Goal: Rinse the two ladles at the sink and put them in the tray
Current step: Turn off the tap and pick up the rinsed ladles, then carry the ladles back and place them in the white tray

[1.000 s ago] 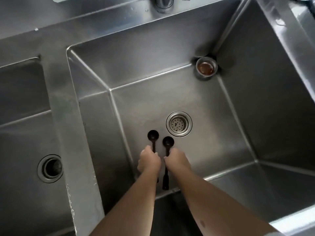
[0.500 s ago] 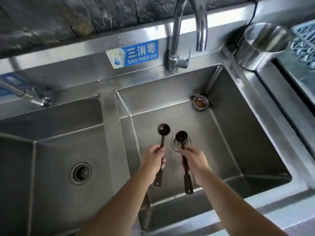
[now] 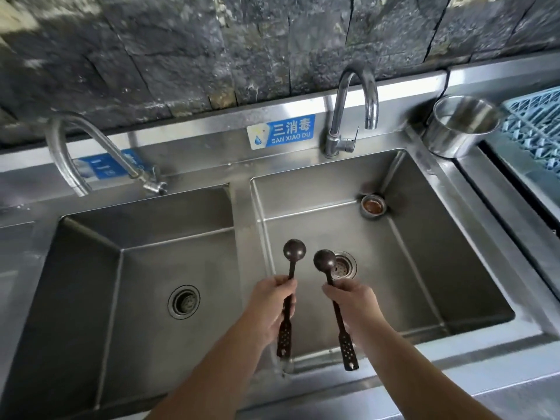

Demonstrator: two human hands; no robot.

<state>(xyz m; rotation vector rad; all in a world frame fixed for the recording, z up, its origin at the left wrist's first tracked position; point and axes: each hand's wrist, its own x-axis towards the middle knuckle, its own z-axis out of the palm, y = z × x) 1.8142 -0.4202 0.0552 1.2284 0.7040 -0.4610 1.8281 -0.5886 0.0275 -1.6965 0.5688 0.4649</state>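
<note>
Two small dark ladles with perforated handle ends are held above the right sink basin (image 3: pixel 424 268). My left hand (image 3: pixel 274 301) grips the handle of the left ladle (image 3: pixel 294 251), bowl pointing away from me. My right hand (image 3: pixel 353 300) grips the handle of the right ladle (image 3: pixel 325 260), whose bowl hangs over the drain strainer (image 3: pixel 344 265). The curved tap (image 3: pixel 353 104) stands behind this basin, and no water shows at its spout. A blue lattice tray (image 3: pixel 536 125) sits at the far right edge.
A second basin (image 3: pixel 121 268) with its own drain lies to the left, under a bent tap (image 3: pixel 75 147). A steel pot (image 3: pixel 460 125) stands on the rim at the back right. A small steel cup (image 3: pixel 373 205) sits in the right basin's back corner.
Both hands have lifted the ladles up from the basin floor near the drain. The view has tilted up, bringing the taps, the wall, the pot and the tray into sight.
</note>
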